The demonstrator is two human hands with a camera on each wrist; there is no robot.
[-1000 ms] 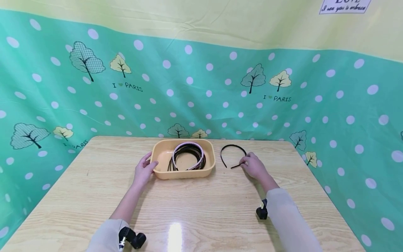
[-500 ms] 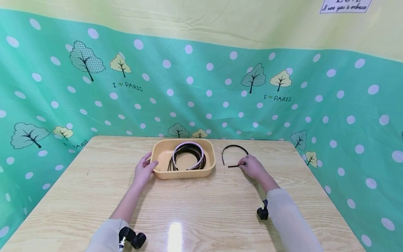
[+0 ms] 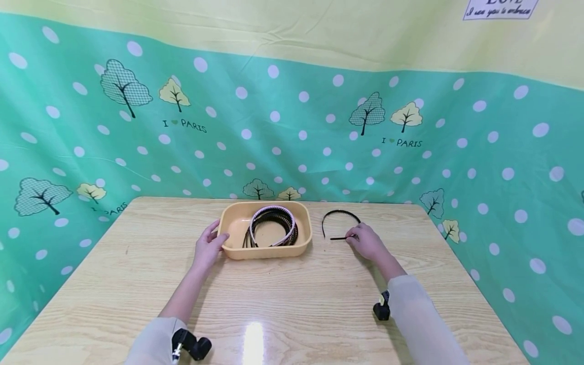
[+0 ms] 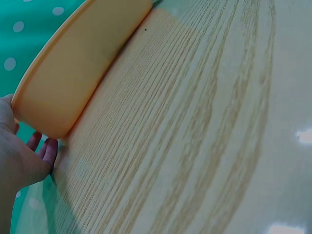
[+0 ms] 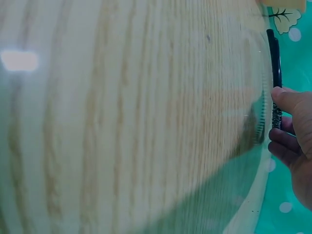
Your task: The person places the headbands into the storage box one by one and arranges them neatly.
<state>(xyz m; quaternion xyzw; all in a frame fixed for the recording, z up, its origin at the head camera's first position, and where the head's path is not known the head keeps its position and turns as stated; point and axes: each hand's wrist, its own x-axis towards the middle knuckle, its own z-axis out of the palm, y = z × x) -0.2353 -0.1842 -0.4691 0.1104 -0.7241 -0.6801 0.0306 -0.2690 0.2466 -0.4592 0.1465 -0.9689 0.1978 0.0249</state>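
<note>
With its thumb over the rim, my left hand (image 3: 209,247) grips the left end of a pale orange plastic tub (image 3: 269,253). Its fingers spread along the outer wall in the left wrist view. Inside the tub lies a stack of dark toothed headbands (image 3: 292,230), with a pale pink one (image 3: 252,228) leaning on top. To the right of the tub, a thin black headband (image 3: 338,211) is pinched by my right hand (image 3: 366,242) near one end. In the right wrist view this headband (image 5: 276,58) appears edge-on, between thumb and fingers, close above the tabletop.
Both things are toward the back of a wood-grain table (image 3: 292,299). Right behind its far edge hangs a green dotted curtain (image 3: 219,167). Small black cameras (image 3: 196,345) are strapped at both wrists.
The black headband has tilted and turned slightly in my right hand, its loose ends shifting a little away from me. My left hand and the tub have stayed in place.
</note>
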